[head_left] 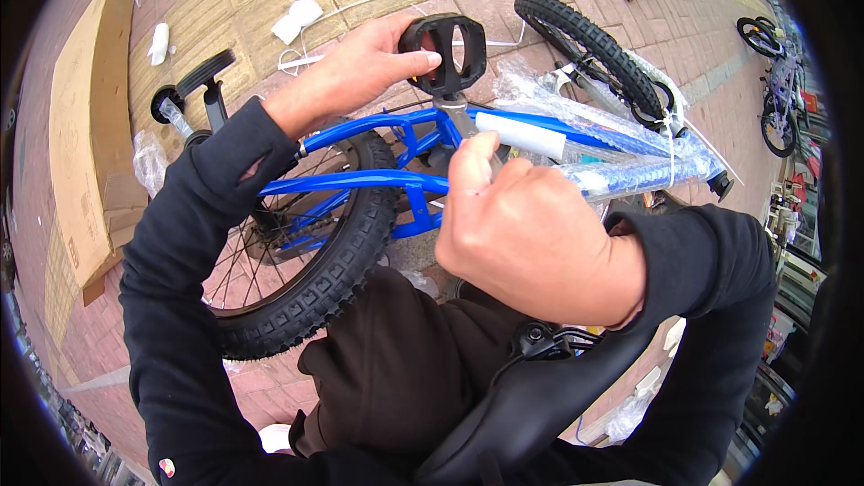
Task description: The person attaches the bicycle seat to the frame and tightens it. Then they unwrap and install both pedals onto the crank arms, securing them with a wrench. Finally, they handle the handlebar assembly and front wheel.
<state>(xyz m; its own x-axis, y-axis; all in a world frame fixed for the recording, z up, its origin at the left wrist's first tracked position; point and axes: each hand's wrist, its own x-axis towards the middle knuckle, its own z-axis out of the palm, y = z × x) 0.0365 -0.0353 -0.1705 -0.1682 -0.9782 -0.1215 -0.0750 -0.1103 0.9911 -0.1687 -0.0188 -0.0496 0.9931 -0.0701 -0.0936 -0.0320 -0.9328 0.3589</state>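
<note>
My left hand is closed round the near side of a black platform pedal, its thumb reaching over the pedal's frame. A flat grey metal bar runs from the pedal's axle down to my right hand, a closed fist. The fist hides the bar's lower end, so I cannot tell whether it is a wrench or the crank arm. Beneath both hands lies a blue bicycle frame with a knobby-tyred wheel at its left. Wrapped round part of the frame is a white foam sleeve.
Another wheel lies beyond the frame, near clear plastic wrap. A black saddle and a brake lever are close to my lap. At left are a cardboard box and small stabiliser wheels. Paper scraps litter the paving.
</note>
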